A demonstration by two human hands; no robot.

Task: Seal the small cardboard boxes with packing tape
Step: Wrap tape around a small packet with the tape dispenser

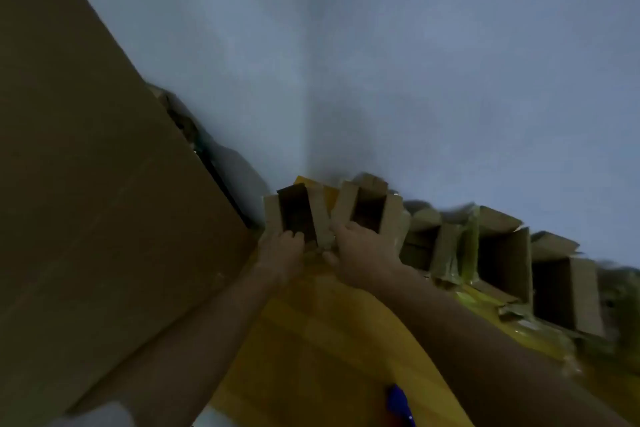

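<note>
A: Where were the hands?

B: Both were stretched out ahead, over a yellow surface (311, 340). The left hand (282, 248) gripped the near edge of the left box (296, 215), its fingers curled over the rim. The right hand (362, 246) held the right box (369, 208) the same way, fingers hooked over the near edge and the thumb sticking out below.

A: And the boxes themselves?

B: Small, cardboard, both open, with flaps standing up and dark insides. They sat side by side, just about touching, at the far end of the yellow surface, close to the pale wall (381, 62).

A: Anything else about?

B: A big cardboard sheet (97, 166) filled the left side, leaning at a slant. To the right ran a row of other open boxes (502, 253), some with shiny tape or film on them; the picture was too blurred to say which. A blue thing (398, 399) showed at the bottom edge, between the arms. I couldn't tell what it was.

A: Any tape on the two held boxes?

B: I couldn't tell, because the frame was dim and smeared.
</note>
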